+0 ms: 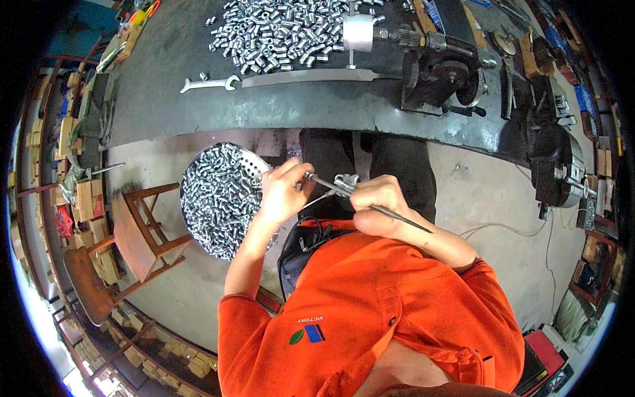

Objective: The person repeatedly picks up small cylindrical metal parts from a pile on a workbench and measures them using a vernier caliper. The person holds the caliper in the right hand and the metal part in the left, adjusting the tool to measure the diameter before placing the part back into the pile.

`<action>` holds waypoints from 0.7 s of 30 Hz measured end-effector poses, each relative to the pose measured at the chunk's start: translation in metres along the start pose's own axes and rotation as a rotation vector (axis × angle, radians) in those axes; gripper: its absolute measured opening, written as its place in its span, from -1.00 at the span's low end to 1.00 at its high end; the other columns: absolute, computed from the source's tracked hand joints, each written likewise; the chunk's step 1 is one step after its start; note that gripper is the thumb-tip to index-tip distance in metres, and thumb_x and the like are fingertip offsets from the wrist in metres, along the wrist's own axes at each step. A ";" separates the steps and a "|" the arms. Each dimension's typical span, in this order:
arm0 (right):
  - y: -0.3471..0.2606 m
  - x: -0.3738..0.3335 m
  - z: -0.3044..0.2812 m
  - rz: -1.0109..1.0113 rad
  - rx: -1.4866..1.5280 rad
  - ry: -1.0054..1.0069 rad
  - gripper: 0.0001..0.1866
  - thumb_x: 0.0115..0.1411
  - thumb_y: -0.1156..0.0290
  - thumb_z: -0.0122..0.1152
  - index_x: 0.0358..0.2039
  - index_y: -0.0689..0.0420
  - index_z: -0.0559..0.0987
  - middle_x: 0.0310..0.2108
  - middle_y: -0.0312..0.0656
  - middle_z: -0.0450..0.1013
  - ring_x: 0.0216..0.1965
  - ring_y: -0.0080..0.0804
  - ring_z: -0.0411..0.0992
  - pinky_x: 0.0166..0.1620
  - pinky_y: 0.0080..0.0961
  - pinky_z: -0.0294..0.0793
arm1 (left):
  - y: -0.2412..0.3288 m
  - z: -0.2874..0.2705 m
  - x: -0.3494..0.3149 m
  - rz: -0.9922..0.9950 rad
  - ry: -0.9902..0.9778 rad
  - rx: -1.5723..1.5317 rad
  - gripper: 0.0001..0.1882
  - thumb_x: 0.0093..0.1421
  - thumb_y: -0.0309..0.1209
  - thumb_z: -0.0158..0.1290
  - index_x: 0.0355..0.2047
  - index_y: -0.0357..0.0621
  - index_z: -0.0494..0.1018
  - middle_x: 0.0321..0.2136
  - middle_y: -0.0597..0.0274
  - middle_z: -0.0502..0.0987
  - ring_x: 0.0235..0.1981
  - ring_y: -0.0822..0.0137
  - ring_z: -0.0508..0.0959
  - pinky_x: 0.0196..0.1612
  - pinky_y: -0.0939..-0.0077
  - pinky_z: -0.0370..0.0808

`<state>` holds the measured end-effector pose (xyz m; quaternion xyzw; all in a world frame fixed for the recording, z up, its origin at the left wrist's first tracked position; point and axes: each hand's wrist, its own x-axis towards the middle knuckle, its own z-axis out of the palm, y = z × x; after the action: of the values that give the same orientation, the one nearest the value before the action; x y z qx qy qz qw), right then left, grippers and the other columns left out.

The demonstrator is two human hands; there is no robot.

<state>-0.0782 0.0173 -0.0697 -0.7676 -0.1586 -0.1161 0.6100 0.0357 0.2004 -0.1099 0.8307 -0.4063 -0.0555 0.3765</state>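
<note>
My left hand [284, 188] is closed in a pinch on a small metal sleeve [308, 176] at the end of a long slim metal rod. The rod [401, 219] looks like a round file, dark and tapered toward its right end. My right hand [382, 202] wraps round it, in front of my waist. Shiny metal pieces [346, 182] show beside the right fingers; their exact shape is hard to make out. Below my left hand, a perforated metal basin [253, 163] holds a heap of small shiny sleeves [221, 198].
A dark workbench [264, 109] spans the far side, bearing a pile of sleeves [278, 33], an open-end wrench [210, 84] and a black geared machine [443, 73]. Left of the basin is a wooden chair [142, 235]. A cable [506, 226] trails over the floor at right.
</note>
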 end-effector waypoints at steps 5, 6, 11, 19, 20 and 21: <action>0.036 0.001 0.014 -0.030 -0.116 -0.064 -0.69 -0.17 0.42 0.15 -0.75 0.18 0.18 -0.75 -0.12 0.12 -0.71 -0.12 0.20 -0.62 -0.31 0.14 | 0.010 0.012 0.006 0.082 -0.023 -0.005 -0.75 -0.26 -0.64 0.12 -0.46 -0.22 0.47 -0.65 0.20 0.37 -0.69 0.30 0.43 -0.62 0.50 0.35; 0.038 0.001 0.014 -0.057 -0.133 -0.049 -0.69 -0.18 0.41 0.16 -0.75 0.17 0.18 -0.75 -0.12 0.13 -0.71 -0.11 0.21 -0.61 -0.31 0.15 | 0.012 0.011 0.010 0.116 -0.018 0.017 -0.76 -0.25 -0.62 0.12 -0.46 -0.21 0.47 -0.65 0.19 0.38 -0.69 0.27 0.44 -0.62 0.47 0.35; 0.015 -0.006 -0.006 -0.234 -0.290 0.081 -0.69 -0.25 0.44 0.13 -0.80 0.13 0.13 -0.77 -0.18 0.06 -0.76 -0.20 0.14 -0.68 -0.33 0.09 | -0.004 -0.006 0.043 0.145 -0.007 0.141 -0.80 -0.16 -0.52 0.10 -0.42 -0.13 0.50 -0.71 0.18 0.38 -0.72 0.26 0.42 -0.63 0.45 0.34; -0.006 -0.004 -0.009 -0.200 -0.228 0.190 -0.70 -0.33 0.49 0.08 -0.82 0.12 0.09 -0.81 -0.20 -0.02 -0.81 -0.25 0.07 -0.73 -0.38 0.01 | -0.028 -0.051 0.197 -0.089 0.240 -0.507 -0.66 0.06 -0.49 0.07 -0.12 -0.32 0.39 -0.52 0.24 0.51 -0.62 0.46 0.47 -0.51 0.62 0.39; -0.003 -0.008 -0.007 -0.173 -0.234 0.188 -0.69 -0.31 0.47 0.09 -0.82 0.11 0.10 -0.82 -0.21 -0.02 -0.81 -0.27 0.08 -0.73 -0.38 0.02 | -0.021 -0.061 0.200 -0.035 0.270 -0.620 -0.62 0.08 -0.51 0.05 -0.07 -0.36 0.33 -0.47 0.21 0.51 -0.60 0.46 0.48 -0.48 0.64 0.40; 0.000 -0.013 -0.004 -0.165 -0.251 0.186 -0.69 -0.30 0.46 0.09 -0.82 0.11 0.10 -0.82 -0.21 -0.02 -0.81 -0.27 0.08 -0.72 -0.38 0.02 | -0.017 -0.069 0.199 0.007 0.296 -0.732 -0.58 0.11 -0.52 0.03 -0.02 -0.39 0.27 -0.42 0.18 0.51 -0.58 0.45 0.49 -0.45 0.65 0.41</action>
<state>-0.0901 0.0120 -0.0736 -0.8081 -0.1483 -0.2553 0.5097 0.2061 0.1041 -0.0292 0.6391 -0.3038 -0.0751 0.7025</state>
